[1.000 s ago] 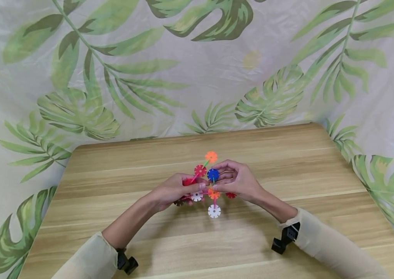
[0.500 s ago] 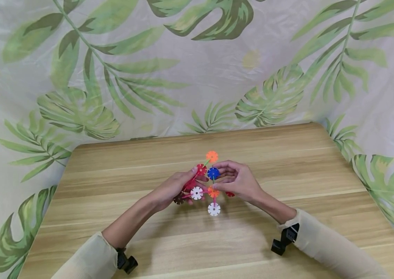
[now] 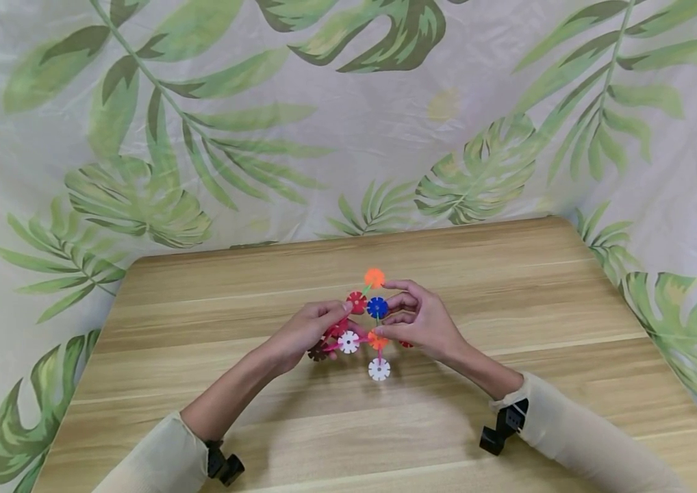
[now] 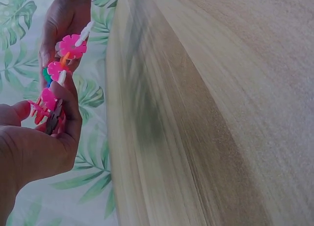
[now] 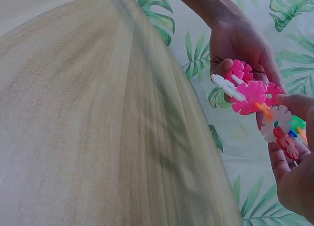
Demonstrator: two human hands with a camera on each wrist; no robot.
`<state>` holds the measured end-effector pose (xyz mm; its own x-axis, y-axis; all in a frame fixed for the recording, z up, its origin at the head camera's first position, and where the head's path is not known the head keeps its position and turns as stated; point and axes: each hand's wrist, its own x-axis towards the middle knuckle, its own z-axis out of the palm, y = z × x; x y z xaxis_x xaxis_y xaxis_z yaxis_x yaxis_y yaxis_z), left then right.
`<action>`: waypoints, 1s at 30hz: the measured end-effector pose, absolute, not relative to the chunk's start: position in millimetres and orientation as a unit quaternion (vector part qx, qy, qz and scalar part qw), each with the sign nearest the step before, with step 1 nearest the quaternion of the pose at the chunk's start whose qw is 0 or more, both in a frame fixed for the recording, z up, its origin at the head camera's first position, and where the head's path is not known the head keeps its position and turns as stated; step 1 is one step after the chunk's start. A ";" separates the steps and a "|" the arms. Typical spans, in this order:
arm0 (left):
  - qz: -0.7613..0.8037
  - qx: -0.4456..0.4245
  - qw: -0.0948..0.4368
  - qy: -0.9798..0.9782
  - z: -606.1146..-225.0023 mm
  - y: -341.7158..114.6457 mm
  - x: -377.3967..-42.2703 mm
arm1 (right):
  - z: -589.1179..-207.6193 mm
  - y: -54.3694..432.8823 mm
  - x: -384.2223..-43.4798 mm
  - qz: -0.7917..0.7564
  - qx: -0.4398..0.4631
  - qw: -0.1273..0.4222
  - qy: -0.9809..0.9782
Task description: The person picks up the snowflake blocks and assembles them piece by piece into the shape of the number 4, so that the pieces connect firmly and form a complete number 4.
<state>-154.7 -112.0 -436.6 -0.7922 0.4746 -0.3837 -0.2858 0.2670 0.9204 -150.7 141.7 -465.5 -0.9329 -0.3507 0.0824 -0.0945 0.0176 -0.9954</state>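
Item: one toy assembly [image 3: 365, 322] of toothed plastic discs joined by thin sticks, being held just above the middle of one wooden bench [image 3: 509, 287], between two hands.

Left hand [image 3: 305, 332]: sitting at the left end of the assembly, fingers curling round its lower-left discs and pinching them, thumb tip reaching up to the red disc [image 3: 357, 301]. In the left wrist view the same left hand [image 4: 34, 147] is wrapping round a dark disc and pink pieces.

Assembly, left to right in the head view: one dark brown disc [image 3: 317, 352], one red disc, one white disc [image 3: 348, 341], one orange disc [image 3: 374, 277] standing topmost, one blue disc [image 3: 376, 307], one lower orange disc [image 3: 377, 339], one white disc [image 3: 378, 369] hanging lowest, one small red piece [image 3: 406, 344] mostly hidden. Further discs behind the fingers cannot be counted. The long axis is running roughly vertical, top orange to bottom white, tilting slightly away.

Right hand [image 3: 422, 318]: lying directly right of the assembly, fingers curling in, tips pinching beside the blue disc and the lower orange one. Both hands are touching the assembly; neither is nearer.

Surround: one leaf-print cloth [image 3: 200, 137] hanging behind the bench.
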 end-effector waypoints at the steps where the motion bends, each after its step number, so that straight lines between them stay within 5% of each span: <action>1: 0.602 0.065 0.314 0.731 -437.1 -111.9 -154.7 | -466.0 141.6 -150.6 -0.685 -0.156 0.094 0.705; 30: 0.540 0.076 0.276 0.792 -464.5 -111.2 -158.0 | -496.7 140.8 -155.6 -0.670 -0.146 0.120 0.718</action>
